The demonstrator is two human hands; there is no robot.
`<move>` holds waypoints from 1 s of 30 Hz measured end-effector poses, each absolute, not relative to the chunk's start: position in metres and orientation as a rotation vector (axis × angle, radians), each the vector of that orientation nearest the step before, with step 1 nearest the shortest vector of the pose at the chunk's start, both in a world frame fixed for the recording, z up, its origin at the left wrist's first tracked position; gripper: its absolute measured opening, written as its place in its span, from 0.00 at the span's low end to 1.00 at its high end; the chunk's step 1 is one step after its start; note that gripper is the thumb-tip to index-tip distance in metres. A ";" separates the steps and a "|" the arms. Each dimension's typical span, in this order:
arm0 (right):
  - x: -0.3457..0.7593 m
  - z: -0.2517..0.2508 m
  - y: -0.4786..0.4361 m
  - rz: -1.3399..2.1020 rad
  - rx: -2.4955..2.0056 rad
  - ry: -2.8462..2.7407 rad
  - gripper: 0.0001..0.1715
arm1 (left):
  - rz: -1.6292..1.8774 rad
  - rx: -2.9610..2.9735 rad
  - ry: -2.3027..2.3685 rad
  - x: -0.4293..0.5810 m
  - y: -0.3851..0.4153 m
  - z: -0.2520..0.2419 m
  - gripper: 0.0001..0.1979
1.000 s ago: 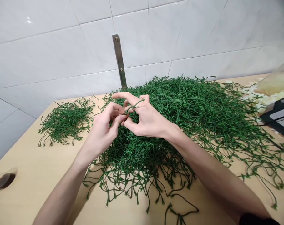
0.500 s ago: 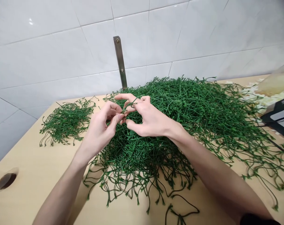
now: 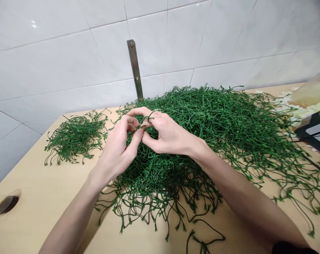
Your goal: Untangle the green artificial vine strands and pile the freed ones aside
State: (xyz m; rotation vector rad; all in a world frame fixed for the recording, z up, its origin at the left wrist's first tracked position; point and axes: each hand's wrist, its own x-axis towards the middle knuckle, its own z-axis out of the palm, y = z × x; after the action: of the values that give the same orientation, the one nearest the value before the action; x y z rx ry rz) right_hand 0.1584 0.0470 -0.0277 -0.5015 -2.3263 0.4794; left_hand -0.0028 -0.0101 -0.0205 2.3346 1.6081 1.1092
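Head view: both hands, left hand [image 3: 117,148] and right hand [image 3: 166,135], pinch one green stem [image 3: 149,115] between fingertips above the big pile [image 3: 215,123].

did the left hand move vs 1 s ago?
Yes, slightly. The left hand has shifted right and closed in on the right hand, judged against the metal bracket on the wall; both pinch one green stem.

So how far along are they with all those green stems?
Not far, it seems. A small pile of stems lies apart on the left of the table, which looks like the finished share. In hand: the left hand and right hand pinch a single green stem between the fingertips. Left: the big heap, far larger than the small pile.
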 end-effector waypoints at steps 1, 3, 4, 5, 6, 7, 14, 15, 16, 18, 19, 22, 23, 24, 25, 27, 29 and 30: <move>0.158 -0.028 0.047 0.523 -0.504 -2.309 0.25 | 1.136 2.347 1.604 -0.002 -0.010 -0.021 0.05; 0.158 -0.028 0.046 0.587 -0.533 -2.275 0.28 | 1.170 2.389 1.583 -0.002 -0.009 -0.023 0.06; 0.157 -0.028 0.046 0.598 -0.549 -2.261 0.29 | 1.177 2.411 1.572 -0.002 -0.008 -0.023 0.06; 0.157 -0.028 0.045 0.597 -0.556 -2.250 0.29 | 1.177 2.426 1.566 -0.003 -0.008 -0.023 0.06; 0.156 -0.028 0.045 0.595 -0.561 -2.245 0.29 | 1.176 2.433 1.562 -0.004 -0.007 -0.024 0.06; 0.156 -0.028 0.045 0.595 -0.568 -2.243 0.28 | 1.177 2.435 1.557 -0.004 -0.007 -0.024 0.06; 0.155 -0.027 0.045 0.585 -0.622 -2.275 0.30 | 1.223 2.426 1.507 -0.005 -0.005 -0.028 0.08; 0.155 -0.026 0.045 0.568 -0.625 -2.284 0.31 | 1.239 2.433 1.502 -0.005 -0.005 -0.029 0.08; 0.155 -0.026 0.045 0.553 -0.622 -2.294 0.31 | 1.251 2.440 1.498 -0.005 -0.004 -0.029 0.08; 0.155 -0.025 0.045 0.525 -0.626 -2.317 0.31 | 1.263 2.453 1.488 -0.005 -0.004 -0.030 0.09; 0.155 -0.024 0.045 0.516 -0.641 -2.328 0.31 | 1.264 2.457 1.483 -0.005 -0.003 -0.030 0.10; 0.155 -0.023 0.045 0.459 -0.697 -2.362 0.29 | 1.266 2.455 1.468 -0.004 -0.003 -0.031 0.10; 0.155 -0.023 0.045 0.423 -0.713 -2.372 0.28 | 1.269 2.455 1.468 -0.004 -0.002 -0.031 0.10; 0.156 -0.024 0.045 0.387 -0.721 -2.381 0.26 | 1.266 2.456 1.472 -0.003 -0.002 -0.031 0.10; 0.156 -0.024 0.046 0.355 -0.723 -2.388 0.25 | 1.260 2.456 1.476 -0.003 -0.003 -0.031 0.10; 0.156 -0.025 0.046 0.309 -0.718 -2.392 0.24 | 1.247 2.449 1.486 -0.002 -0.003 -0.031 0.09; 0.156 -0.027 0.047 0.280 -0.704 -2.396 0.23 | 1.232 2.423 1.497 -0.001 -0.003 -0.030 0.09; 0.156 -0.027 0.046 0.266 -0.700 -2.402 0.22 | 1.226 2.409 1.504 -0.001 -0.004 -0.030 0.08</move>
State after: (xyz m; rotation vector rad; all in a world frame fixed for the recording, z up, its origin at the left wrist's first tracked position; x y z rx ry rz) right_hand 0.1560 0.0465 -0.0270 -0.7002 -2.4020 0.2659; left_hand -0.0014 -0.0035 -0.0304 2.4095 1.5043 1.2257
